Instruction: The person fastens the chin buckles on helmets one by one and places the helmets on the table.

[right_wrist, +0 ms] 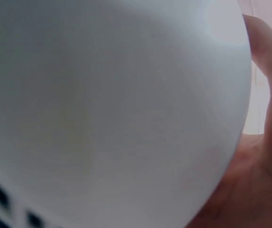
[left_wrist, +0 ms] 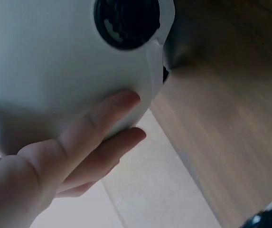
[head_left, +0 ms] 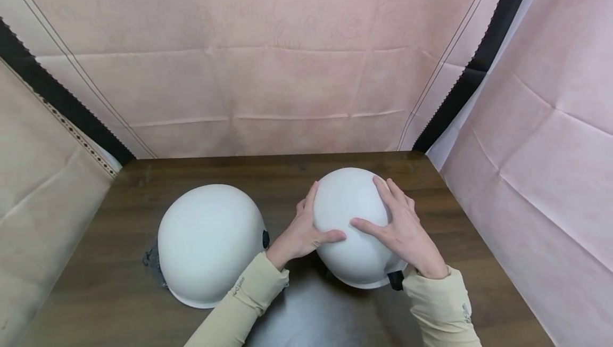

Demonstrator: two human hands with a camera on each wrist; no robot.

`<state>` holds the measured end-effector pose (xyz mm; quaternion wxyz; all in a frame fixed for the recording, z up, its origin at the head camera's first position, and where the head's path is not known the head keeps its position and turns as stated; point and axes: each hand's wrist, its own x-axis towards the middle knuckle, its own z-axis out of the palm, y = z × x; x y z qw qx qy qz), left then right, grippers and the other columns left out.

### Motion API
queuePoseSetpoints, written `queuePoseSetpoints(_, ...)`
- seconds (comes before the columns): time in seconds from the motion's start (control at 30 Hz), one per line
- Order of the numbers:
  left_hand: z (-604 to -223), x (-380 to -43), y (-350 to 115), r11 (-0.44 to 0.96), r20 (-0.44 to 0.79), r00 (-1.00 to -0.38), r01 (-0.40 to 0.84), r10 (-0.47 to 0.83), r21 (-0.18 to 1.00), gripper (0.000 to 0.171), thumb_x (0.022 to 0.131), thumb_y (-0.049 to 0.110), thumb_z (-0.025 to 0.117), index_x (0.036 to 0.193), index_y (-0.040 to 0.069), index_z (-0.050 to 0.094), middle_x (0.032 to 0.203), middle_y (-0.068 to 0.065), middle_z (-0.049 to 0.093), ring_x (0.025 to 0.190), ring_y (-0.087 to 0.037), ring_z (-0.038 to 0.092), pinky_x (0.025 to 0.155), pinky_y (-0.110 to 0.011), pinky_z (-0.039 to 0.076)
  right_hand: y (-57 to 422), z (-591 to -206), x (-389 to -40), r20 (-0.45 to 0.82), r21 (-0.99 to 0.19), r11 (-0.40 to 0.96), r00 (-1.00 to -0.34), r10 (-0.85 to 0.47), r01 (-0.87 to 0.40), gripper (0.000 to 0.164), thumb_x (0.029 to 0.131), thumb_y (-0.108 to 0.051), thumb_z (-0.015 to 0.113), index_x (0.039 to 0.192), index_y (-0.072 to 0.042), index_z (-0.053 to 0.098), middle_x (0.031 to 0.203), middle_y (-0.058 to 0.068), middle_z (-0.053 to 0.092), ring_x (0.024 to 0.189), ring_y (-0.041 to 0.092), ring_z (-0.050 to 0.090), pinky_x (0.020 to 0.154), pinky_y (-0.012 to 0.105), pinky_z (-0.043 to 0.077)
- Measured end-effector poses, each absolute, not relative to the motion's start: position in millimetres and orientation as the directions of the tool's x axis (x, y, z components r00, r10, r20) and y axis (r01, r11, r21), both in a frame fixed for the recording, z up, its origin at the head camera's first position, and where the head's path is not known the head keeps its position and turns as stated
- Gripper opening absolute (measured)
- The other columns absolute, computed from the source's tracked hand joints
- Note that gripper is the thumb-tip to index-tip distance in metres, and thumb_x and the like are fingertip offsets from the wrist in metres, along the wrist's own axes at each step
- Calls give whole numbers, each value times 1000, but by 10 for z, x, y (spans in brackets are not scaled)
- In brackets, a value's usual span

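Observation:
Two white, dome-shaped helmets are in the head view. My left hand holds the left side of the right-hand helmet, its thumb across the front of the shell. On the opposite side my right hand grips the same helmet, thumb and fingers spread over the curve. A black strap piece shows at its lower right edge. In the left wrist view, fingers lie along the shell below a round black fitting. Whether the helmet touches the table cannot be told.
The other white helmet stands dome up on the brown wood-patterned table, left of my left forearm. Dark netting pokes out at its left. A grey shiny surface lies in front. Pale pink cloth walls enclose the table.

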<state>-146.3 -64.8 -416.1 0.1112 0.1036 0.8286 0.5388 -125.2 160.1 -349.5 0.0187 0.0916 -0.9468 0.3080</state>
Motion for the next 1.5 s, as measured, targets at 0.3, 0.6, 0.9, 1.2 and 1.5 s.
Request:
queuePoseSetpoints(0.3,-4192,-1457,-739,410,-63,-951,71,302,909,125,69,57,82,156,30,-4,153,-14,21,130,-36,36,100,-58,37,1601,-3481,-1242,89,-573,793,-977,-194,-209,103,76,-69,67,156,-25,20,160,10,16,136,35,17,94,62,20)
queuePoseSetpoints(0.6,-4212,-1459,-790,382,-66,-954,54,294,922,123,69,57,82,155,33,-3,151,-13,23,129,-36,38,99,-56,38,1731,-3521,-1270,29,-580,791,-975,-221,-197,104,72,-67,72,154,-41,14,156,19,8,141,41,10,91,69,33)
queuePoseSetpoints(0.9,-4127,-1467,-845,464,-35,-961,100,273,880,127,65,62,82,157,24,3,156,-13,12,135,-35,31,102,-55,36,1680,-3493,-1268,45,-582,789,-976,-211,-198,107,70,-70,72,155,-40,13,157,17,11,138,37,13,86,65,42)
queuePoseSetpoints(1.2,-3939,-1443,-850,514,-15,-931,188,365,837,123,67,67,77,149,48,-12,161,-3,-9,145,-35,6,103,-61,31,1603,-3538,-1220,84,-587,787,-981,-175,-190,108,68,-72,72,155,-38,17,156,15,15,136,36,16,86,64,42)
queuePoseSetpoints(1.5,-3939,-1444,-710,533,21,-947,198,320,823,127,61,69,80,152,46,-6,160,-8,-10,145,-39,-3,104,-66,25,1589,-3518,-1205,131,-588,784,-980,-153,-201,107,71,-69,72,156,-29,20,155,13,21,128,33,23,86,60,42)
